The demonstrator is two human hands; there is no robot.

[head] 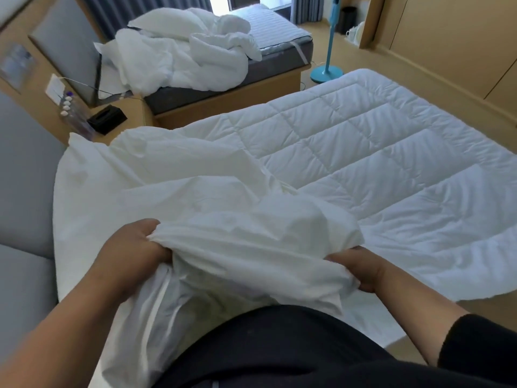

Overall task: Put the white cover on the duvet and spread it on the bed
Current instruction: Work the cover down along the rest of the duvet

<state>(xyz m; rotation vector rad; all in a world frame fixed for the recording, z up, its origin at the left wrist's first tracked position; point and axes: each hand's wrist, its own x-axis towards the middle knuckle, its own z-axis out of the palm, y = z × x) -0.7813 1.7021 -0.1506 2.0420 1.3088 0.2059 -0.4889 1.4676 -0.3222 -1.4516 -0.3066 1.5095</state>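
Observation:
A white quilted duvet (363, 152) lies spread flat over the near bed, its right edge hanging past the mattress. The smooth white cover (179, 175) is bunched over the duvet's near left end and drapes toward me. My left hand (134, 247) grips a gathered fold of the cover at its left side. My right hand (361, 270) grips the bunched cover at its right side, fingers curled under the cloth. Between both hands the cover is crumpled into a thick roll.
A second bed (223, 93) behind holds a heap of white bedding (184, 51). A nightstand (123, 107) with a black tissue box (106, 119) and bottles (72, 113) stands between the beds. A teal fan stand (327, 71) is on the floor. Grey headboard (25, 177) at left.

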